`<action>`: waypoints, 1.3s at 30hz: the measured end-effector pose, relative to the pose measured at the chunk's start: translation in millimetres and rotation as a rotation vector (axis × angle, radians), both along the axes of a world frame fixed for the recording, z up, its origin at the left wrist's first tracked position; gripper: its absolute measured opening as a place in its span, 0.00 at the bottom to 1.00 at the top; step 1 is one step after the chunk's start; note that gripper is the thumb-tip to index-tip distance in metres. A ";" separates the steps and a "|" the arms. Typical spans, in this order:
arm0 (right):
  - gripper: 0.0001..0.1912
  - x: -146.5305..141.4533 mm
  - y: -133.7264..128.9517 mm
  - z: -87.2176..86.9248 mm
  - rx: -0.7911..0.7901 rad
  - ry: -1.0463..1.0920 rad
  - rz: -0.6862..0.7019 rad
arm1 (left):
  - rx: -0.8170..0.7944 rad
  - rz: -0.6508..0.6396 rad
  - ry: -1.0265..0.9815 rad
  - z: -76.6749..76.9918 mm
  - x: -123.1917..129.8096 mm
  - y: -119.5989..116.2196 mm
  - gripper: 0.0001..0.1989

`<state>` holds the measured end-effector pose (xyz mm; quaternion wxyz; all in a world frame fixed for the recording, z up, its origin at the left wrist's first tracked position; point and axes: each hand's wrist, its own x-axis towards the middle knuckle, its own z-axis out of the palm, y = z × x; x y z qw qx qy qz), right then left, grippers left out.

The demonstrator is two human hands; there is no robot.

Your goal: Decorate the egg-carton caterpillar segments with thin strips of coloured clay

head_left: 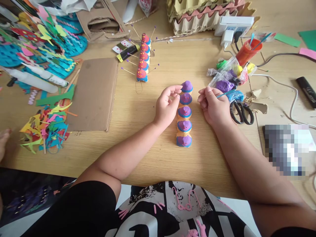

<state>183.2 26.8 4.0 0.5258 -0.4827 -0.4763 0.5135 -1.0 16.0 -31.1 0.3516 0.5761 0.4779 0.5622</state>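
Observation:
A strip of egg carton [184, 119] lies lengthwise before me, its several humps covered in purple and blue modelling clay. Small red faces show on the nearer humps; the farthest one shows none from here. My left hand [168, 103] is at the strip's far left side, fingers curled and thumb apart, the tips at or very near the two farthest humps. Just right of the strip, my right hand [214, 107] is closed, with a thin blue stick [225, 94] between thumb and fingers. Its fingertips are partly hidden.
A finished-looking red and blue strip [143, 61] with stick legs stands farther back. Black-handled scissors [242, 112], bagged clay [224, 85] and an orange cup [247, 52] are at right. Cardboard [92, 95] and paper scraps [46, 126] lie left. Another person's hand [4, 140] shows at far left.

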 end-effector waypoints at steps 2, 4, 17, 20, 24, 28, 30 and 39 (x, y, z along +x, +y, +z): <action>0.31 -0.7 0.1 -0.6 -0.003 -0.001 -0.006 | -0.007 0.004 0.009 0.6 0.2 -0.3 0.12; 0.32 -0.9 -0.3 -1.0 0.007 -0.004 -0.004 | -0.006 -0.003 0.023 1.1 0.1 -0.7 0.12; 0.32 0.1 -4.3 -5.8 0.096 -0.025 0.031 | 0.093 0.007 0.058 -0.6 0.0 -1.3 0.10; 0.34 -2.7 -10.6 0.6 0.134 -0.144 0.055 | 0.110 0.012 0.097 1.7 0.6 -3.0 0.11; 0.36 -4.8 -18.7 8.2 0.197 -0.254 0.075 | 0.211 -0.030 0.190 14.7 1.1 -9.6 0.11; 0.36 -4.2 -22.3 10.1 0.254 -0.291 0.091 | 0.316 -0.070 0.337 26.7 1.0 -15.9 0.12; 0.36 -4.2 -23.1 10.7 0.276 -0.302 0.113 | 0.360 -0.062 0.382 27.7 1.0 -16.7 0.14; 0.38 -4.2 -25.0 13.6 0.298 -0.311 0.138 | 0.482 0.027 0.469 27.1 1.0 -15.5 0.06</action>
